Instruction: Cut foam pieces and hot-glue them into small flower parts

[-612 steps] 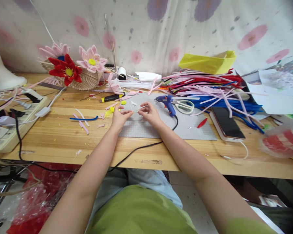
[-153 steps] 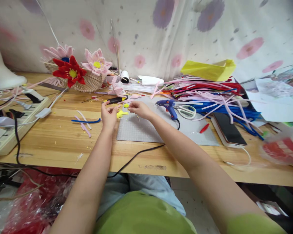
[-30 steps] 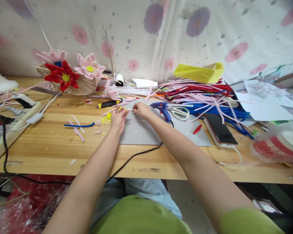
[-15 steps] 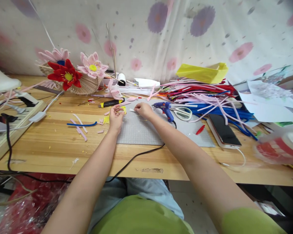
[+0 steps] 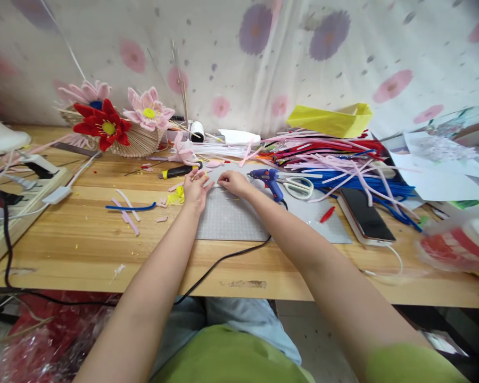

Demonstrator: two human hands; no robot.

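Over the left part of the grey cutting mat point(image 5: 239, 223), my left hand point(image 5: 196, 191) is turned palm up, its fingers apart and loosely bent, and I see nothing held in it. Close to its right, my right hand point(image 5: 234, 183) is pinched with the fingertips towards the left. Whatever lies in that pinch is too small to make out. A scrap of yellow material point(image 5: 176, 197) lies beside my left hand. To the right of my right hand rest a blue glue gun point(image 5: 268, 180) and white-handled scissors point(image 5: 299, 187).
Blue and pink pipe cleaner pieces point(image 5: 131, 207) lie at left, below fluffy flowers point(image 5: 107, 127). A black and yellow cutter point(image 5: 181, 170) lies behind my left hand. Bundled pipe cleaners point(image 5: 327, 154), a phone point(image 5: 367, 215) and a cup point(image 5: 459, 242) fill the right. A black cable point(image 5: 223, 258) crosses the front.
My left hand has turned and its fingers have spread, moving slightly right towards my right hand. The small white piece seen at my right fingertips is now mostly hidden.
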